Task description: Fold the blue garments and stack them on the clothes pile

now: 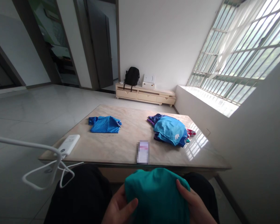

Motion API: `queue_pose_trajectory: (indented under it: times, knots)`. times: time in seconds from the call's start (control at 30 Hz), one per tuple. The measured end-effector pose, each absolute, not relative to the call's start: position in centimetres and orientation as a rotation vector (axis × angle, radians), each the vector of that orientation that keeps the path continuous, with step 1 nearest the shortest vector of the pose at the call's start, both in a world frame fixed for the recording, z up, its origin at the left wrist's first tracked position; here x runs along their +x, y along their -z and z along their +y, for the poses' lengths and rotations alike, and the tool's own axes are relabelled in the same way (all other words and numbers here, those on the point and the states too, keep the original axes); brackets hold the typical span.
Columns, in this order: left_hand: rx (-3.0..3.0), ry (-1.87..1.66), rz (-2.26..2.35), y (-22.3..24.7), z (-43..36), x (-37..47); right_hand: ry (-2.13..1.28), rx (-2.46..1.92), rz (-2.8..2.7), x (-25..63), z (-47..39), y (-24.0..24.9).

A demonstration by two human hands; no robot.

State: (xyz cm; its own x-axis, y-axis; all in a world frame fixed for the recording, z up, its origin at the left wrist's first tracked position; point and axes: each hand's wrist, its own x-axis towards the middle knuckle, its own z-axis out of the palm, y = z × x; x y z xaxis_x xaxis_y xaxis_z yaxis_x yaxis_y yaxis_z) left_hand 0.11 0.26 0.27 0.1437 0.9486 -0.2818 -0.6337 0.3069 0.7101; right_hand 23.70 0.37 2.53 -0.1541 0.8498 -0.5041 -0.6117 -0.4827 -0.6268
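Note:
A teal cloth (158, 196) is held up between my two hands, over my lap at the table's near edge. My left hand (121, 205) grips its left side, with the thumb on the front. At the right side, my right hand (192, 197) pinches it, fingers partly hidden behind the fabric. On the marble-patterned table (130, 121), a blue folded garment (105, 125) lies at the left. A heap of clothes with a light blue piece (170, 129) on top is at the right. Nearer me lies a phone-like, pixelated object (143, 152).
A white power bank (70, 145) lies at the table's left, with a white cable (37, 141) looping in front. My dark-clad knees flank the cloth. Beyond the table, a low wooden cabinet (147, 95) bears a black backpack (132, 76) and a white box (148, 84).

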Motion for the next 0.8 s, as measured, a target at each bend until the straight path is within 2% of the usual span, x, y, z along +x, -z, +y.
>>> queue_pose_trajectory:
  times: [0.3,0.57,0.8]
  knots:
    - [0.614,-1.263,1.0,-0.7,2.7,-0.2,-1.539,-1.348,-0.678,25.2,1.8,-0.5]
    - [0.862,-1.315,1.188,4.1,3.6,-1.7,-1.555,-1.049,-0.795,24.6,2.4,1.7]
    - [0.884,-1.252,1.395,5.2,3.8,-3.6,-1.276,-1.117,-0.796,22.7,1.3,3.6]
